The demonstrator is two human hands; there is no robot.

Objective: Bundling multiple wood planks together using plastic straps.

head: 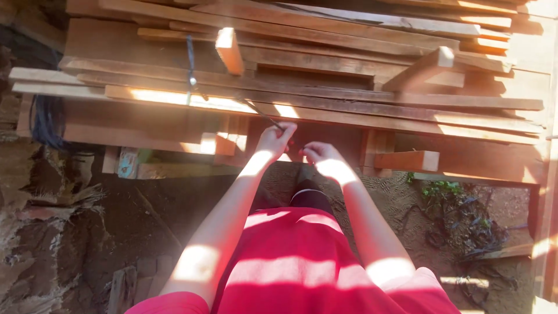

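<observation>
Head view: looking down the person's red shirt (290, 261) and both bare arms to a stack of planks (325, 87) on a rough wooden bench, dirt ground (145, 209) below.
Left hand: the left hand (274, 139) is raised to the front edge of the stack, fingers curled closed around the near end of a thin dark rod (261, 116) that slants up and away to the left.
Right hand: the right hand (319, 154) sits just beside the left, a little lower, fingers bent inward; something small and reddish shows between the two hands, but glare hides whether this hand pinches it, so I cannot tell its grip.
Where the rod is: lying across the front plank, its far end near a dark strap (190, 64) that hangs over the boards.
Boards: long planks piled flat, with two short blocks (229, 51) standing tilted on top, one left of centre and one to the right.
Done so far: from how things lie, the rod is taken in hand at the bench edge; no plank near the hands looks lifted or marked.
Left to do: whatever the hands are working between them looks unfinished, since both are bunched close at the one spot.
Around: a dark cable coil (46, 122) hangs at the left end, and weeds (442, 189) grow by the right leg of the bench.
</observation>
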